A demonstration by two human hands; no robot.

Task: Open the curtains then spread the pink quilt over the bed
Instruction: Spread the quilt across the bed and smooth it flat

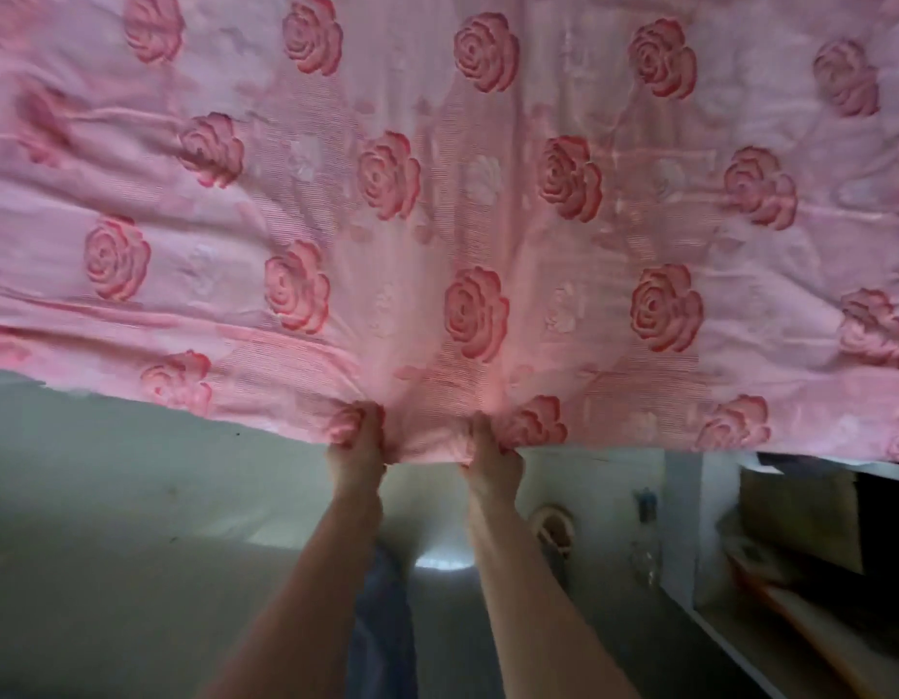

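Observation:
The pink quilt [437, 194], patterned with darker pink roses, is stretched out flat and fills the upper two thirds of the head view. Its near edge runs across the frame, bunched in the middle. My left hand [359, 441] grips that bunched edge, fingers curled round the fabric. My right hand [490, 454] grips the edge close beside it, a hand's width apart. Both forearms reach forward from the bottom of the frame. The quilt hides the bed and everything beyond it, and no curtains are in view.
Below the quilt's edge lies a pale greenish surface [109, 496] on the left. A pale upright panel [684, 496] and a dark unit with an orange-brown ledge [810, 623] stand at the right. Blue fabric [382, 623] shows between my forearms.

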